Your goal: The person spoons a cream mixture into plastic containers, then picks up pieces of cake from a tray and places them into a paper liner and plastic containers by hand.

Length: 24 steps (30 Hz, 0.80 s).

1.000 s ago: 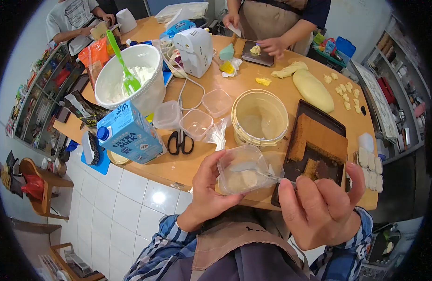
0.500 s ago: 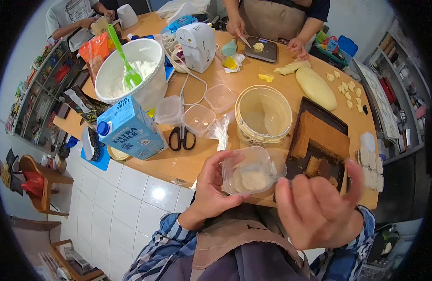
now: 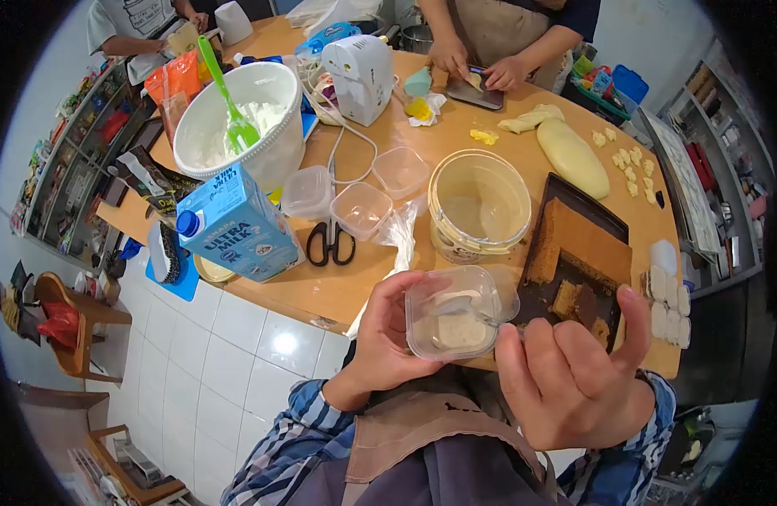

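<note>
Centrally, you have the small clear tub point(image 3: 419, 306) between your hands, just beyond the near table edge's line of sight. Your left hand point(image 3: 384, 333) is in contact, at 8 o'clock, its fingers curled against the wall and its thumb across the near side. Your right hand point(image 3: 574, 371), at 4 o'clock, pinches the metal spoon point(image 3: 489, 321) between thumb and index finger, the outermost finger raised. The spoon's long axis runs from 10 to 4 o'clock, bowl inside the tub. Note the tub's thin, rounded-square plastic and pale contents point(image 3: 462, 332); paste or powder, you cannot tell. At 12 o'clock stands a round, cream plastic bucket point(image 3: 527, 221) with a smeared rim; at 2 o'clock lies porous brown cake point(image 3: 592, 242) on a dark, flat tray point(image 3: 586, 192).
</note>
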Motion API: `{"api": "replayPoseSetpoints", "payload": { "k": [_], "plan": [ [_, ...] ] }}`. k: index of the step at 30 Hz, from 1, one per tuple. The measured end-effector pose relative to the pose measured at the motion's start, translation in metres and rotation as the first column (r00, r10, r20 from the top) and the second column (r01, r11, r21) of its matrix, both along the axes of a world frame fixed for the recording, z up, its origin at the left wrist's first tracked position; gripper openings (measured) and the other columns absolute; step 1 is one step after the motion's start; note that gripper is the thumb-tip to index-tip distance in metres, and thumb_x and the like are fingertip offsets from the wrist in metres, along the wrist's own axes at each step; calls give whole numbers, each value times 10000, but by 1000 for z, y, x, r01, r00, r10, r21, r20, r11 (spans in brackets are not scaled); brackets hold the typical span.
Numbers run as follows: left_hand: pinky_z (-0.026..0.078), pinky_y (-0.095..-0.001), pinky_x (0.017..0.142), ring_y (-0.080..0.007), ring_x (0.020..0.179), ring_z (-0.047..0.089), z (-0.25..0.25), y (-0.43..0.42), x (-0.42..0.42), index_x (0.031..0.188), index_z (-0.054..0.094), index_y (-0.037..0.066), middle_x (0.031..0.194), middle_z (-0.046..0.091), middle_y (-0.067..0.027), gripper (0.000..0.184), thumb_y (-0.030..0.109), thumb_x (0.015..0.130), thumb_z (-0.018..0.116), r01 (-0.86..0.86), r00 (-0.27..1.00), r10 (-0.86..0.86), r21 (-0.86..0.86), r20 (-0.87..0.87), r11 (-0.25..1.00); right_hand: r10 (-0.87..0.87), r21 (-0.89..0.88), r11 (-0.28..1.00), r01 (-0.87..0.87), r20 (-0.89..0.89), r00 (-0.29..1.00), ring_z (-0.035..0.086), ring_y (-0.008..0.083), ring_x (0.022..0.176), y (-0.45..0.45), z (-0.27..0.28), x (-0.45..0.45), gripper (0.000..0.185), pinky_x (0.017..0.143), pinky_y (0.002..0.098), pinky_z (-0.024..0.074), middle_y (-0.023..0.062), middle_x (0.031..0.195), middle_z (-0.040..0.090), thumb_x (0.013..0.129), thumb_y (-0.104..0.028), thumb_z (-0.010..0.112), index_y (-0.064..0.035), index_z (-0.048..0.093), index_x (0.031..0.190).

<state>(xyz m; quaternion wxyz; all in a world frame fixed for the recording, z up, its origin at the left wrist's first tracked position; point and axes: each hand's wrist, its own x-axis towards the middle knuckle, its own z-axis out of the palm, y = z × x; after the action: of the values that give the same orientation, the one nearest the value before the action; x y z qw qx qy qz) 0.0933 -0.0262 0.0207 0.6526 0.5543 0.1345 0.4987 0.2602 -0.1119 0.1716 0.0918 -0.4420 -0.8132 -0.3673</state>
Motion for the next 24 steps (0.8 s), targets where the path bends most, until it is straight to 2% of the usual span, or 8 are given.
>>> {"api": "replayPoseSetpoints", "payload": {
  "k": [2,7,11,14,17,20,24],
  "plan": [
    [393,-428,1019,-273,1210,460,-1,-1,2,1304,307,50,1285,435,-136,918,53,569,857,-38,999,38,34,-10,999,-9,92,996,12,-30,999,501,176,864,-2,1,0,99,812,629,370,40,792,531,680,-146,579,-112,643,748],
    [394,-429,1016,-272,1203,462,-5,0,4,1306,299,54,1283,434,-140,924,74,573,861,-87,996,85,96,35,992,-49,-86,995,50,11,999,461,168,888,-12,8,-2,187,976,614,299,25,942,534,702,-125,661,-93,664,886],
    [398,-430,1012,-277,1206,457,-12,1,3,1313,281,69,1284,424,-142,937,90,580,864,-153,988,151,155,23,976,-83,-17,996,84,45,995,458,164,881,-16,6,-1,191,982,615,295,23,925,537,700,-128,668,-101,667,888],
    [399,-446,1009,-287,1209,450,-15,3,6,1312,271,76,1294,394,-145,930,89,592,859,-199,980,199,261,29,944,-97,-48,994,102,93,991,459,163,878,-17,13,-6,183,984,614,294,23,914,540,700,-124,674,-101,667,882],
    [403,-436,999,-336,1194,471,-12,2,9,1306,295,62,1302,382,-182,839,21,639,803,-242,970,225,308,91,920,-133,-52,989,138,87,987,458,160,874,-20,17,-10,182,987,617,291,26,897,544,699,-118,679,-99,668,879],
    [403,-447,1003,-341,1189,476,-11,2,7,1290,302,60,1289,381,-193,830,22,634,808,-289,953,300,374,30,881,-74,-29,996,79,133,988,457,159,874,-15,11,-4,174,987,621,290,29,885,549,695,-116,684,-102,664,868],
    [426,-452,990,-349,1177,485,-12,3,10,1283,297,68,1258,391,-195,840,29,625,818,-352,927,371,449,48,821,-52,-27,998,57,162,985,459,158,875,-14,10,-2,148,985,625,291,26,863,558,699,-115,681,-109,662,846]
  ]
}}
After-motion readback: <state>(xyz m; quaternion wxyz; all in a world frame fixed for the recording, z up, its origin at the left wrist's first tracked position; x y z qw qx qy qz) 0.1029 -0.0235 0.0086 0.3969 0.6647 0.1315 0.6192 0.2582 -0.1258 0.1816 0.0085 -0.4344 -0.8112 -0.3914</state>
